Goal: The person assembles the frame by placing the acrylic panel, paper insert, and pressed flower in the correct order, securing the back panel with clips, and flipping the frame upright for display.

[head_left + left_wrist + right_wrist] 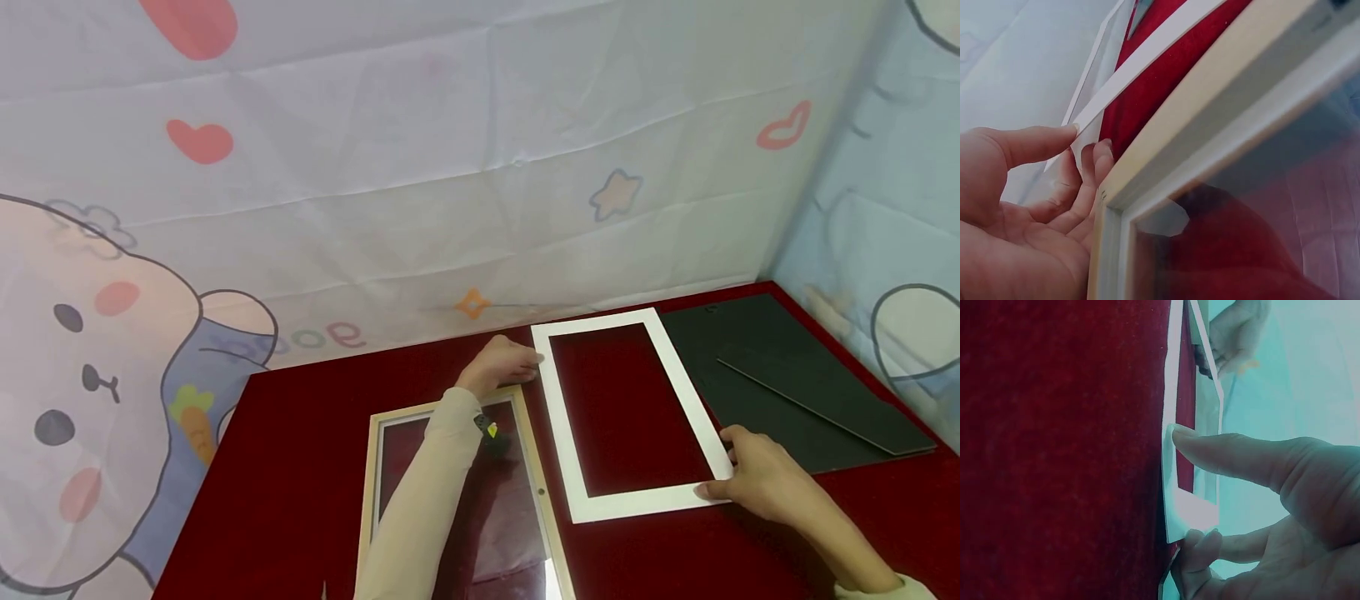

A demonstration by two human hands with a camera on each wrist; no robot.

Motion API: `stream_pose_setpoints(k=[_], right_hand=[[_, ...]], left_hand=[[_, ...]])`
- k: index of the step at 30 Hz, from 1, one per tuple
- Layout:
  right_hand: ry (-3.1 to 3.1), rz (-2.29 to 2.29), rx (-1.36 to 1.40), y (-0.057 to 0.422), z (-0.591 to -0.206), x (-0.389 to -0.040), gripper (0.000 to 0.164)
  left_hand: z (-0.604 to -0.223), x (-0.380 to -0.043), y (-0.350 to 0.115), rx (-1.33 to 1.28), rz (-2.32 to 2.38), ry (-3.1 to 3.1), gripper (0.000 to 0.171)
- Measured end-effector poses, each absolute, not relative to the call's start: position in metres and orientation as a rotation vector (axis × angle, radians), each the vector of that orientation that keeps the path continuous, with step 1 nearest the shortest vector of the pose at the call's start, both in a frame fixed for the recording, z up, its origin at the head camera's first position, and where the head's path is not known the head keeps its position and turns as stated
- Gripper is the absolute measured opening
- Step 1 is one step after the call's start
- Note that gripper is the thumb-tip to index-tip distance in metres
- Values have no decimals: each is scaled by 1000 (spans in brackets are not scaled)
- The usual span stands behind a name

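Note:
A white rectangular mat border [559, 417] with a large cut-out window is held between both hands. My left hand [501, 364] pinches its left side near the far corner, thumb on the upper face in the left wrist view. At the near right corner, my right hand [765, 471] grips the mat with the thumb on top and fingers by the outer edge. A light wooden picture frame [534, 458] with a clear pane lies left of the mat, partly covered by my left forearm. In the left wrist view, the frame's corner [1110, 194] is close beside my left fingers.
To the right of the mat lies a dark backing board [780, 350] with a thin raised strip [806, 408] across it. Dark red cloth [300, 467] covers the table. A printed curtain [390, 208] hangs along the table's back and right sides.

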State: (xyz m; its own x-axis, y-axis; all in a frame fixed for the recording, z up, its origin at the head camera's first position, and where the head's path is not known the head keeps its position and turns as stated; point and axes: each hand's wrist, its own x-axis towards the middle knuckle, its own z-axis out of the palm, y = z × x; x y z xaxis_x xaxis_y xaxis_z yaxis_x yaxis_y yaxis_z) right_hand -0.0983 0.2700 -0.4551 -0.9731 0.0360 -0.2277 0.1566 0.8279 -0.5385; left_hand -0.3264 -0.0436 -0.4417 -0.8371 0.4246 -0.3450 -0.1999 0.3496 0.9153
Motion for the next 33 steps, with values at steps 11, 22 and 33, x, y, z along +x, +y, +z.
stream_pose_setpoints(k=[11, 22, 33], right_hand=[[2832, -904, 115, 281, -443, -103, 67], [2775, -1063, 45, 293, -418, -107, 46], [2677, -1311, -68, 283, -407, -114, 41]], left_hand=[[-433, -324, -41, 206, 1656, 1938, 24], [-412, -319, -49, 223, 1783, 1949, 26], [-407, -315, -73, 199, 1787, 1974, 34]])
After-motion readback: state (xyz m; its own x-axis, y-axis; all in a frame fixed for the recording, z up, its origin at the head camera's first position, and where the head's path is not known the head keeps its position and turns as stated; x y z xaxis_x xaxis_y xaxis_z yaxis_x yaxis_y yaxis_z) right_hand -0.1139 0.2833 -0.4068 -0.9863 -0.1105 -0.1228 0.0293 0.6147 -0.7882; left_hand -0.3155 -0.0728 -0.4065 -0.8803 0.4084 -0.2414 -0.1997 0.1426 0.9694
